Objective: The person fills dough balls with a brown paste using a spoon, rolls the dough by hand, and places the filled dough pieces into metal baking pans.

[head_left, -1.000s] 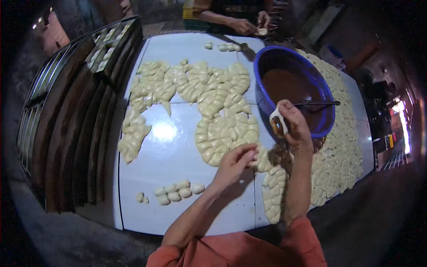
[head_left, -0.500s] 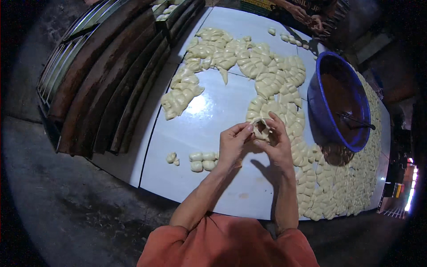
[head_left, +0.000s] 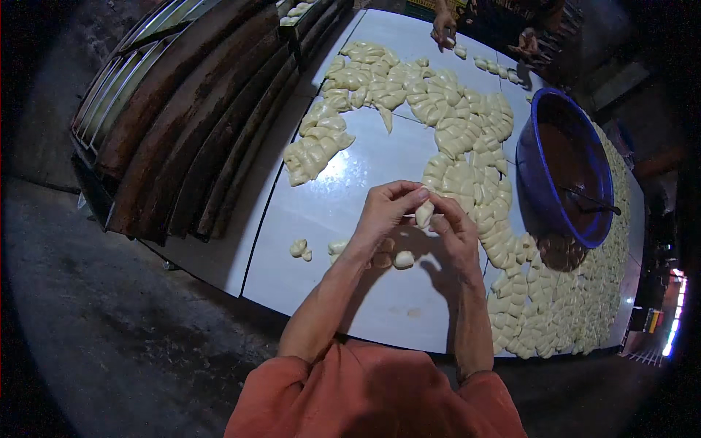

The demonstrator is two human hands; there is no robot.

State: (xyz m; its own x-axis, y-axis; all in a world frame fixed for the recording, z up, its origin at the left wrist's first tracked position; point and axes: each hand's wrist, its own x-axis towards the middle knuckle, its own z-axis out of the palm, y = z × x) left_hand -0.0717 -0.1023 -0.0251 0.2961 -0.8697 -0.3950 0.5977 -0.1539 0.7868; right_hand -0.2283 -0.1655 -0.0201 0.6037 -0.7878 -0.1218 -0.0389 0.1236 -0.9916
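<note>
Between my two hands, above the white table, is a small pale piece of dough (head_left: 423, 214), its edges gathered together. My left hand (head_left: 387, 212) pinches its top with thumb and forefinger. Closed round its other side, my right hand (head_left: 456, 237) has its fingertips meeting the left ones. Below my hands lies a round dough ball (head_left: 403, 260); others beside it are partly hidden behind my left forearm. A small lump of dough (head_left: 299, 249) sits farther left. Just beyond my hands spreads a band of shaped dough pieces (head_left: 460, 175), packed side by side.
A blue basin (head_left: 527, 157) of brown filling, with a dark-handled utensil (head_left: 595, 201) in it, stands at right amid more dough pieces (head_left: 562, 306). Long dark trays (head_left: 212, 124) lean along the left. Across the white table (head_left: 372, 164), a co-worker's hand (head_left: 442, 31) touches dough balls.
The dough was an open ring with brown inside; now its rim is pinched together and the opening no longer shows. The co-worker's hand has come down to the dough balls. The view shifted slightly.
</note>
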